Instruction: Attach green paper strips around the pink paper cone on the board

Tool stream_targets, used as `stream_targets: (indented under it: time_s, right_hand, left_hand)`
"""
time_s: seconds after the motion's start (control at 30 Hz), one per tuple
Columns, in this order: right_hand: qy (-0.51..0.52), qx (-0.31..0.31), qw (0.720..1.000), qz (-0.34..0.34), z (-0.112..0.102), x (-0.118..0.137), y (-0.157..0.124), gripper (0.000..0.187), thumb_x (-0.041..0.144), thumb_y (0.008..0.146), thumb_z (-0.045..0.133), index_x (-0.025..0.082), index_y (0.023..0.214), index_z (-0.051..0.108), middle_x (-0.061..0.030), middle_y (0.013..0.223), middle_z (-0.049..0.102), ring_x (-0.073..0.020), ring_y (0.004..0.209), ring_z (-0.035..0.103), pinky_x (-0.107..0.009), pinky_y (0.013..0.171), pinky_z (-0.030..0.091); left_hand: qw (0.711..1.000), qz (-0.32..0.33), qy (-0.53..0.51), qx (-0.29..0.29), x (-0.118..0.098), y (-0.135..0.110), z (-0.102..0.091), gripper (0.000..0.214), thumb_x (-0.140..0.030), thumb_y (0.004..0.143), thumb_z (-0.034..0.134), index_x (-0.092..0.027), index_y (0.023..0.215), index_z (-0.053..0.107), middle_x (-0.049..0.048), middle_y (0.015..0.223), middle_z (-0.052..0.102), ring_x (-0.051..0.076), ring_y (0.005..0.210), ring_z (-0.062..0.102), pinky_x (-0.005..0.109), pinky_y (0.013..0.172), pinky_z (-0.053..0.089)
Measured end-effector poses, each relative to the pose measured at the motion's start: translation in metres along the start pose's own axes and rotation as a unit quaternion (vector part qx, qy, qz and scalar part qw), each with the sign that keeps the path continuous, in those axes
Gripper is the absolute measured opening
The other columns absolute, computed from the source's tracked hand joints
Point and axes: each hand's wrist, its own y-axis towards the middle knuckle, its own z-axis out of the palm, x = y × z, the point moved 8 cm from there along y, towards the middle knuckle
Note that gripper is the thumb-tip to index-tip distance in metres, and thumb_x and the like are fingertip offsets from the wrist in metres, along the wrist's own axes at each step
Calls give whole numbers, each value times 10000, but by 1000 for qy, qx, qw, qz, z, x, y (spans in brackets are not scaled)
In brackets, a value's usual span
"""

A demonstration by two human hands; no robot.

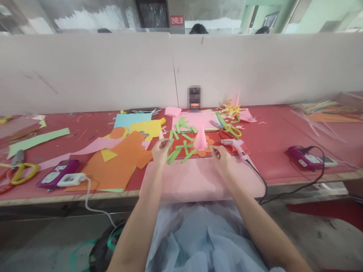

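Observation:
My left hand (161, 149) is over the pink mat, left of the green paper strips (175, 154), its fingers curled together; what they pinch, if anything, I cannot make out. On the other side my right hand (221, 158) has its fingertips drawn together beside an orange paper flower (210, 142). Whatever lies in these fingers is too small to name. Between the hands a pink paper cone (200, 140) stands upright on the flower. A pink glue gun (236, 146) lies just beyond my right hand, its black cord running down off the table.
Orange paper sheets (109, 172) and a yellow sheet (146, 129) lie to the left. Scissors with yellow handles (236, 132) are behind the glue gun, near a finished-looking cone with yellow fringe (231, 108). Purple power strips (304, 158) sit at the sides. A white partition (113, 71) closes the back.

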Motion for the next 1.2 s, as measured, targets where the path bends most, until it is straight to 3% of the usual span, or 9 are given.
stream_targets:
  time_s: [0.13, 0.27, 0.43, 0.6, 0.77, 0.93, 1.1, 1.2]
  right_hand:
    - [-32, -100, 994, 26, -34, -10, 2, 313, 382, 878, 382, 181, 933, 616, -72, 902, 632, -168, 755, 532, -297, 734, 427]
    - [-59, -155, 985, 43, -64, -24, 1, 328, 393, 889, 365, 180, 937, 610, -72, 903, 610, -161, 760, 522, -296, 746, 414]
    - [-87, -181, 976, 79, -81, -44, 1, 341, 421, 873, 375, 171, 917, 603, -73, 865, 578, -163, 698, 501, -307, 711, 417]
    - [-175, -224, 953, 108, -92, -54, -1, 280, 379, 841, 415, 162, 918, 574, -136, 954, 572, -259, 932, 505, -396, 815, 390]
    - [-219, -202, 932, 206, -90, -69, -6, 324, 387, 783, 499, 144, 995, 525, -188, 1051, 538, -319, 1002, 489, -443, 803, 377]
    - [-267, -150, 929, 208, -81, -72, 0, 421, 495, 770, 526, 138, 989, 564, -188, 1033, 561, -339, 1005, 497, -455, 808, 371]
    - [-292, -126, 930, 184, -75, -70, 5, 436, 519, 789, 487, 137, 969, 598, -191, 1014, 563, -333, 987, 502, -459, 799, 369]
    - [-304, -118, 928, 181, -74, -68, 5, 451, 518, 761, 518, 139, 992, 597, -187, 1029, 560, -331, 984, 502, -459, 798, 370]
  left_hand:
    - [996, -9, -89, 4, 7, 4, 5, 289, -350, 654, 678, -190, 885, 610, -5, 798, 636, 100, 540, 595, 254, 587, 495]
    - [992, -15, -124, -4, 14, 7, 6, 263, -351, 660, 651, -202, 863, 576, -24, 772, 600, 96, 550, 580, 251, 577, 491]
    - [999, 15, -32, -10, 6, 2, 4, 192, -339, 676, 635, -204, 801, 579, 4, 817, 635, 140, 759, 612, 247, 684, 482]
    - [995, 41, 40, 83, -9, -12, 25, 178, -347, 688, 643, -199, 752, 569, 10, 787, 635, 154, 774, 602, 259, 711, 469]
    - [988, 28, 28, 151, -14, -31, 56, 201, -384, 715, 615, -202, 741, 535, -6, 738, 606, 140, 702, 590, 241, 619, 445]
    - [975, 55, 60, 208, -13, -48, 89, 177, -337, 757, 597, -200, 695, 504, -5, 713, 610, 142, 693, 596, 256, 653, 449]
    - [946, 155, 240, 151, -18, -50, 88, 69, -252, 780, 617, -207, 793, 566, 39, 858, 658, 187, 805, 604, 318, 750, 449]
    - [936, 185, 280, 109, -19, -48, 81, 135, -236, 818, 582, -205, 950, 584, 77, 1011, 643, 222, 944, 589, 355, 829, 437]
